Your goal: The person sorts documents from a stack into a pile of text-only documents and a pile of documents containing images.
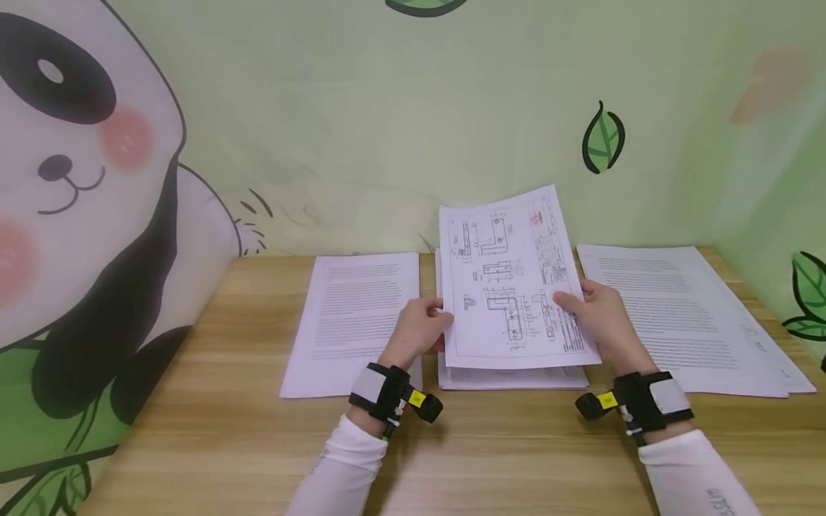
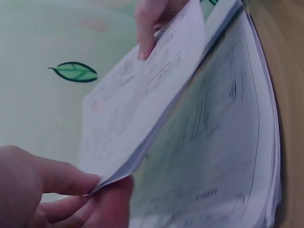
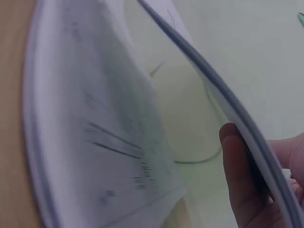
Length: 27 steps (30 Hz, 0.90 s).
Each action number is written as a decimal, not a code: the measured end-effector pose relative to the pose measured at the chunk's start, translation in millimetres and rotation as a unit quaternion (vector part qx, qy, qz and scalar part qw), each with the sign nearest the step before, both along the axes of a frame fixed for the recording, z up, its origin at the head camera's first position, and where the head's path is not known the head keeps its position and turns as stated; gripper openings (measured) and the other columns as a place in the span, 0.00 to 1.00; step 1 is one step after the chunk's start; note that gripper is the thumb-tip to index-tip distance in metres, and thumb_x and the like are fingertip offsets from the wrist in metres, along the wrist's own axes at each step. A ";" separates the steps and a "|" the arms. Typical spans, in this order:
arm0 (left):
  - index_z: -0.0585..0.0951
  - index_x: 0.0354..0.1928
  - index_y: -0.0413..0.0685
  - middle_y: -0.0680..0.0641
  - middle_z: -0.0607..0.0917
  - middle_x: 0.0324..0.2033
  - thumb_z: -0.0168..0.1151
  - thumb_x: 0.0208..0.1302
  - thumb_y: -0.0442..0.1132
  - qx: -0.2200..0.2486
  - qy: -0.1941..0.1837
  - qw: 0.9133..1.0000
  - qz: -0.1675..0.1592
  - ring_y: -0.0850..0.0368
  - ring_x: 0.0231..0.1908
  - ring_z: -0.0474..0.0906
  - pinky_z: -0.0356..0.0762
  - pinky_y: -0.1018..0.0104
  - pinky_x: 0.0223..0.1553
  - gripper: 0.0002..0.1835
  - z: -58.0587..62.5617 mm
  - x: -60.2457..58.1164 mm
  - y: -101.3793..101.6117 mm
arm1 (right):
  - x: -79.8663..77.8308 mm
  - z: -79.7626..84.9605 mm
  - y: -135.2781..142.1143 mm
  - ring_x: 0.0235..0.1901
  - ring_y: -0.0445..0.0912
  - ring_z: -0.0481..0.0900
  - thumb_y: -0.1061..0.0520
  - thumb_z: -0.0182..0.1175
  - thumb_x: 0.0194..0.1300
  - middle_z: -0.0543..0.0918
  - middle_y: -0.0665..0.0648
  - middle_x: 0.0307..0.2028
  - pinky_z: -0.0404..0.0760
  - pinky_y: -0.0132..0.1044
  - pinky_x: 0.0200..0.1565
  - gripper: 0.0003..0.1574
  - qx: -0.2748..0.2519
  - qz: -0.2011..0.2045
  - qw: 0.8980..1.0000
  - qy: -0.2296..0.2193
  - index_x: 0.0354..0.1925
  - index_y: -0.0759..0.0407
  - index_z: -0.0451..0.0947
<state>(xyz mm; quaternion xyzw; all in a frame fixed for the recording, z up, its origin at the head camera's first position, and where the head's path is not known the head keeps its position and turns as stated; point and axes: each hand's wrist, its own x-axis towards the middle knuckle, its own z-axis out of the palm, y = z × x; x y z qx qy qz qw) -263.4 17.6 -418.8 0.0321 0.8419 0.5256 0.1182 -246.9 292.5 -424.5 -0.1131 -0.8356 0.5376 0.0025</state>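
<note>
Between both hands, some sheets of paper [image 1: 510, 287] printed with technical drawings are held raised and tilted. My left hand [image 1: 419, 330] pinches their left edge, thumb on top and fingers beneath, as the left wrist view shows. On the opposite edge my right hand [image 1: 603, 315] grips them, with the thumb over the print. Seen edge-on in the right wrist view, the held paper [image 3: 228, 99] looks several sheets thick. Under it lies a paper stack [image 1: 516, 378], whose top page [image 2: 199, 156] also bears line drawings.
A stack of text pages [image 1: 361, 322] lies to the left on the wooden table [image 1: 213, 430]. Another text stack [image 1: 671, 322] lies at the right, its sheets slightly fanned. A green curtain [image 1: 361, 129] with a panda and leaves hangs behind the table.
</note>
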 end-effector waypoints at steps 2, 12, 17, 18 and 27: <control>0.72 0.60 0.40 0.42 0.83 0.34 0.54 0.62 0.37 -0.023 -0.010 1.000 -0.011 0.54 0.22 0.81 0.83 0.62 0.28 0.23 -1.0 -0.4 -3.4 | -1.7 -7.2 -3.1 0.35 0.47 0.85 0.45 0.53 0.66 0.79 0.67 0.50 0.85 0.35 0.30 0.38 0.015 0.010 1.000 -0.004 0.67 0.61 0.58; 0.77 0.53 0.37 0.43 0.85 0.28 0.57 0.59 0.33 -0.085 -0.020 0.995 -0.042 0.59 0.16 0.80 0.80 0.69 0.22 0.19 -16.6 -4.8 -13.3 | -7.8 -26.1 -12.3 0.45 0.55 0.78 0.61 0.45 0.68 0.73 0.71 0.57 0.80 0.37 0.39 0.35 0.079 0.043 0.996 -0.030 0.70 0.65 0.49; 0.77 0.53 0.36 0.41 0.86 0.27 0.59 0.58 0.33 -0.104 -0.019 0.994 -0.038 0.57 0.16 0.81 0.78 0.70 0.20 0.20 -19.9 -3.6 -14.6 | -4.3 -23.2 -9.7 0.41 0.55 0.79 0.61 0.51 0.64 0.77 0.73 0.51 0.78 0.38 0.36 0.35 0.143 0.051 0.988 -0.013 0.68 0.68 0.56; 0.77 0.53 0.37 0.41 0.86 0.27 0.59 0.58 0.34 -0.110 -0.018 0.993 -0.032 0.56 0.17 0.82 0.77 0.70 0.19 0.20 -19.9 -3.3 -14.6 | -3.0 -21.3 -8.4 0.39 0.55 0.79 0.60 0.52 0.64 0.78 0.73 0.50 0.78 0.37 0.35 0.35 0.158 0.054 0.986 -0.007 0.67 0.69 0.57; 0.78 0.55 0.46 0.46 0.84 0.31 0.53 0.64 0.47 -0.145 0.018 0.989 0.009 0.54 0.19 0.82 0.68 0.71 0.17 0.21 -16.6 -3.4 -8.9 | 9.4 8.3 20.2 0.32 0.56 0.84 0.54 0.53 0.65 0.80 0.76 0.43 0.78 0.33 0.27 0.33 0.198 0.042 0.979 0.036 0.61 0.73 0.64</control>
